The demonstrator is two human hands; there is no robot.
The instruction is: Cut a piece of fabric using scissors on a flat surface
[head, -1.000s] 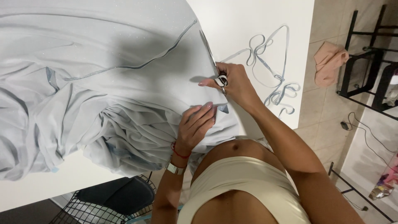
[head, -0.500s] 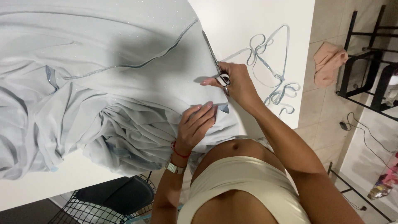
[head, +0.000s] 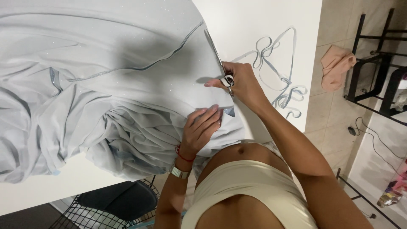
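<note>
I see a pale grey fabric [head: 106, 85] spread over the white bench [head: 254, 21], its near edge bunched in folds. My left hand [head: 201, 129] presses flat, fingers open, pinning the fabric, while just beyond it my right hand [head: 237, 82], fingers closed through scissors [head: 220, 63], cuts along the fabric's edge; trimmed strips [head: 275, 72] lie beside it.

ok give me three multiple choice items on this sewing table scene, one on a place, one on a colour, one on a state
1. Where does the loose trimmed strip lie?
A. on the white table, right of the fabric
B. on the floor
C. on the wire chair

2. What colour is the big fabric?
A. dark red
B. pale grey-blue
C. black

3. What is the left hand doing?
A. holding a cup
B. hanging off the table
C. pressing flat on the fabric

Answers:
1 A, the strip curls on bare tabletop beyond the right hand.
2 B, the cloth is light grey-blue throughout.
3 C, its fingers lie spread on the cloth while the right hand holds the scissors.
</note>
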